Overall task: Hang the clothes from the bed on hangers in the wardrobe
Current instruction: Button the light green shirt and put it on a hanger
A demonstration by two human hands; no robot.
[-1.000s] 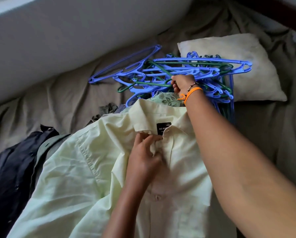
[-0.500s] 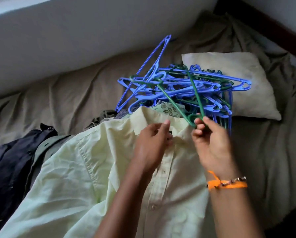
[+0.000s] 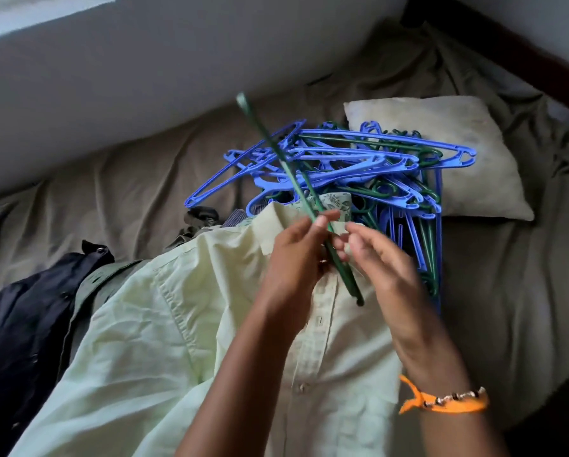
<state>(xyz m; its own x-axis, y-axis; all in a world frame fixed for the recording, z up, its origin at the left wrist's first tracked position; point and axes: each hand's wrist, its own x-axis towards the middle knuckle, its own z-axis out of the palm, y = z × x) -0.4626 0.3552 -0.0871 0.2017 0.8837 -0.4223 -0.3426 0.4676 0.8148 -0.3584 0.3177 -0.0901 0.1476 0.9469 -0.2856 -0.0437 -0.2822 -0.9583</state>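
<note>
A pale yellow-green shirt [image 3: 151, 351] lies spread on the bed, collar toward the far side. Above its collar I hold a green hanger [image 3: 276, 159], seen edge-on and slanting up to the left. My left hand [image 3: 296, 258] grips the hanger near its lower end. My right hand [image 3: 379, 262], with an orange wristband, is at the same part of the hanger, its fingers loosely curled around it. A tangled pile of blue and green hangers [image 3: 369, 166] lies just beyond the shirt.
A cream pillow [image 3: 458, 153] lies behind the hanger pile. A dark navy garment [image 3: 22, 324] and an olive one [image 3: 92, 288] lie left of the shirt. The bed [image 3: 118, 186] has a wrinkled brown sheet; a grey wall [image 3: 177, 54] runs along its far side.
My right hand pulled a green hanger out of the pile and brought it over the shirt collar. My left hand left the collar and took hold of the hanger.
</note>
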